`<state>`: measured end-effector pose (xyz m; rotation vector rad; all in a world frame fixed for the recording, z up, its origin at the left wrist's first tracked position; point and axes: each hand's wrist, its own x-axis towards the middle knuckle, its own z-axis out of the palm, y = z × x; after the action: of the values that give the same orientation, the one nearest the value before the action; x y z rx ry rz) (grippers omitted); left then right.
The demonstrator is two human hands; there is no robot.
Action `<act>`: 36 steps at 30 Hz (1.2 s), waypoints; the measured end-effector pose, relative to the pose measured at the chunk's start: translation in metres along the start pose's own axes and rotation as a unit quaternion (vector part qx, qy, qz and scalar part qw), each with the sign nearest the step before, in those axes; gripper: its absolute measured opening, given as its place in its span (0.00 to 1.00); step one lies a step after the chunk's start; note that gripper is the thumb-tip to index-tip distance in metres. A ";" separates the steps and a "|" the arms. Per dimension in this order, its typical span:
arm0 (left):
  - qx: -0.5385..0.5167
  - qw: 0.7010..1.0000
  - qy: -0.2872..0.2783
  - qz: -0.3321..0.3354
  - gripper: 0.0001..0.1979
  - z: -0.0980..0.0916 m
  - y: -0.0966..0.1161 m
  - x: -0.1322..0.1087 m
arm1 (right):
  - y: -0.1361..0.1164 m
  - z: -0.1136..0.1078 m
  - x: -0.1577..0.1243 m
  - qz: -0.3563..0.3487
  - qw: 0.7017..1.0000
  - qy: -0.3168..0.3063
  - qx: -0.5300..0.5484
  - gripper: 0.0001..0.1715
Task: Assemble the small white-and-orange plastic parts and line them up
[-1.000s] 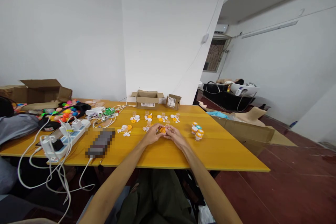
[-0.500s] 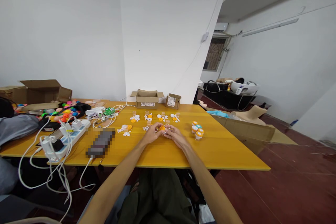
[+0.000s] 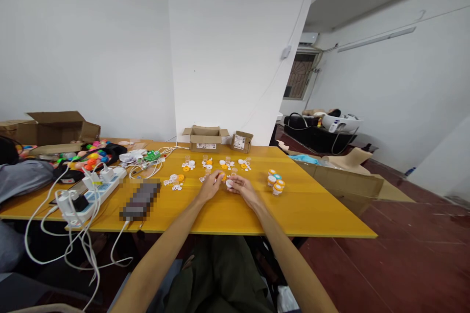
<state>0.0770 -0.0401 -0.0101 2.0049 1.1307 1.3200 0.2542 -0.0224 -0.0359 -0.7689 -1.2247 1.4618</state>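
Observation:
Over the middle of the table, my left hand [image 3: 211, 187] is closed, its fingertips pinching a small orange lid [image 3: 223, 176]. Close beside it, my right hand [image 3: 244, 189] grips a white disc [image 3: 229, 183] between thumb and fingers. Beyond the hands lie several small groups of parts, with clear cups [image 3: 205, 158], white toothed pieces [image 3: 176, 187] and orange rings [image 3: 186, 169]. To the right of my right hand stands a cluster of capped clear jars [image 3: 278, 186] with orange, white and teal tops. Finer detail of the held pieces is too small to make out.
An open cardboard box [image 3: 205, 141] and a smaller box [image 3: 242, 142] stand at the table's back edge. On the left are a pixelated dark device [image 3: 141, 199], a power strip [image 3: 99, 195] with trailing cables, and colourful balls [image 3: 93, 159]. A large carton [image 3: 338, 186] borders the table's right side.
My hands have drawn slightly apart. The orange lid has shifted left and up with my left fingers, and the white disc now shows plainly in my right fingers.

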 end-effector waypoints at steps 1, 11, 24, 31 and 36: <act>0.009 1.000 -0.006 -0.005 0.17 0.000 0.001 -0.001 | 0.000 0.000 0.000 -0.007 1.000 0.007 -0.006 0.25; 0.160 0.977 -0.108 0.086 0.14 0.002 0.005 -0.004 | 0.002 -0.007 0.003 -0.085 0.990 0.109 -0.018 0.27; 0.275 0.949 -0.084 0.129 0.17 0.003 -0.002 -0.002 | 0.001 -0.006 0.003 -0.079 0.993 0.074 -0.051 0.25; 0.281 0.948 -0.080 0.128 0.17 0.004 -0.007 -0.002 | -0.003 -0.003 -0.001 -0.072 0.993 0.057 -0.073 0.25; 0.250 0.958 -0.085 0.110 0.15 0.004 -0.007 -0.001 | -0.003 -0.003 0.000 -0.083 0.992 0.054 -0.084 0.24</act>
<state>0.0781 -0.0373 -0.0177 2.6182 1.2806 0.9980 0.2574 -0.0219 -0.0342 -0.8282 -1.3080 1.1782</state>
